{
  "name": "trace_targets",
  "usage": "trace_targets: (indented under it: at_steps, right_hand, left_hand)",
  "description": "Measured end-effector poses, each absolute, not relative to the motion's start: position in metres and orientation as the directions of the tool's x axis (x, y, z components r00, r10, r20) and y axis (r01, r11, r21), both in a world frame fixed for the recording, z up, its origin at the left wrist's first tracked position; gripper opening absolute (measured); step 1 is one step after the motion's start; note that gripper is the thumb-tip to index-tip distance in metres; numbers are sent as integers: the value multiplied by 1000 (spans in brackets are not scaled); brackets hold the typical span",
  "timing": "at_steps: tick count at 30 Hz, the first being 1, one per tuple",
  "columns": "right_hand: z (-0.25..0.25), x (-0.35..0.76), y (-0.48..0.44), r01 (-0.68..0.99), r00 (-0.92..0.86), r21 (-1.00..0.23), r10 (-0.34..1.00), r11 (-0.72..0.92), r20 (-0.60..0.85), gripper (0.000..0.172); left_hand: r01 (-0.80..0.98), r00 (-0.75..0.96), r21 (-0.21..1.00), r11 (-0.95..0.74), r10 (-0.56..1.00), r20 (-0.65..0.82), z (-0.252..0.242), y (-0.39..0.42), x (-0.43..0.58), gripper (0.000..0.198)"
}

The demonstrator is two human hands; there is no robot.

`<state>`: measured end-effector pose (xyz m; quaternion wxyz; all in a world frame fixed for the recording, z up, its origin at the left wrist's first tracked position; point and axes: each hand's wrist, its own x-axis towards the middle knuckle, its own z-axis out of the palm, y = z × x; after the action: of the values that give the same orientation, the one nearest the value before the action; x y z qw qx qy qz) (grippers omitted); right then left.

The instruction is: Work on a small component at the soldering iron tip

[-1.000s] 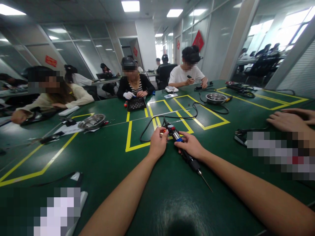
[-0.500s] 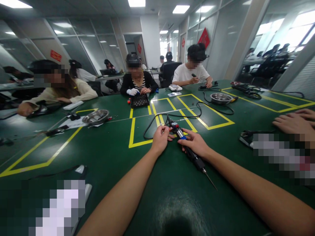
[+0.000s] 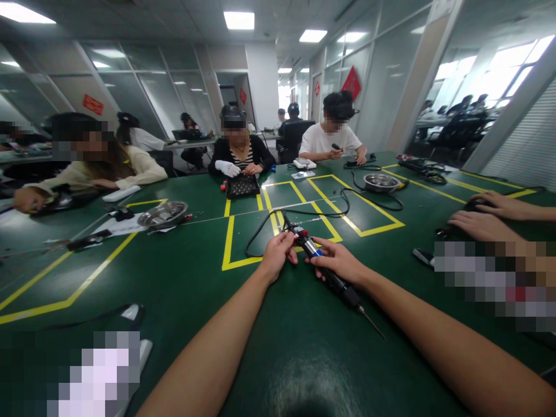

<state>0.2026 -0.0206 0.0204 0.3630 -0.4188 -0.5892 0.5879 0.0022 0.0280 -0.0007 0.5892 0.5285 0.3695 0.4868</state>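
Note:
An electric screwdriver [image 3: 340, 284] lies slantwise in front of me, its long thin bit pointing down and to the right, toward me. My right hand [image 3: 343, 262] is closed around the black and blue middle of its body. At the far end, by the red switch and the cable plug, my left hand [image 3: 276, 255] pinches with thumb and fingers; exactly which part it grips is partly hidden. A black cable [image 3: 253, 234] leaves that end and loops across the green table [image 3: 260, 347].
Yellow tape [image 3: 243, 263] marks rectangles on the table. Metal bowls [image 3: 163, 214] [image 3: 382, 182] stand left and right. Across the table, a gloved co-worker has a black tray [image 3: 242, 187]. Another person's hands [image 3: 482, 223] are at the right edge, near a black object.
The view has tilted and shifted slightly. Both my hands stay on the screwdriver, nearly unmoved. The person's hands at the right have moved left over the table, with a dark object under them.

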Motion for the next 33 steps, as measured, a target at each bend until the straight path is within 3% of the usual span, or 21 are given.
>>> trace_targets:
  at_steps: [3,6,9,12,14,16,19,21,23,25,27,30,33]
  right_hand:
    - [25,204,-23,251,-329,-954,941,163,75,81]
    - [29,202,-28,452,-378,-759,871,468,313,75]
    - [28,196,-33,503,-406,-664,829,554,384,71]
    - [27,194,-34,413,-376,-786,872,461,314,70]
    - [29,197,-30,259,-340,-930,926,261,165,72]
    - [33,204,-22,48,-306,-999,952,23,8,75]
    - [35,221,-2,-306,-218,-935,969,-178,-114,69]
    - [32,234,12,-559,-161,-783,962,-273,-220,62]
    - [26,245,23,-675,-156,-660,938,-330,-310,57]
    - [20,250,29,-700,-140,-630,930,-336,-341,55]
    - [16,249,29,-653,-79,-703,948,-283,-308,57]
    - [14,239,21,-435,-9,-887,986,-156,-169,64]
    - [16,225,7,-234,-69,-970,996,-73,-58,68]
  left_hand:
    - [-189,184,981,-36,980,72,0,29,3,44]
    - [-176,142,984,-30,988,55,1,29,5,44]
    - [-83,105,994,-67,992,76,1,26,7,47]
    - [54,66,986,-159,986,155,-2,23,9,49]
    - [107,43,973,-207,978,203,-4,23,10,48]
    - [167,-3,958,-233,972,237,-8,25,10,42]
    - [339,-81,906,-254,952,296,-12,29,10,27]
    - [421,-105,871,-253,940,324,-13,31,10,23]
    - [447,-114,860,-248,937,330,-13,31,10,22]
    - [440,-116,863,-247,938,328,-12,31,10,22]
    - [422,-106,867,-263,936,336,-11,29,9,22]
    - [387,-77,873,-296,934,350,-10,28,9,20]
    - [320,-31,891,-321,937,348,-10,27,10,24]
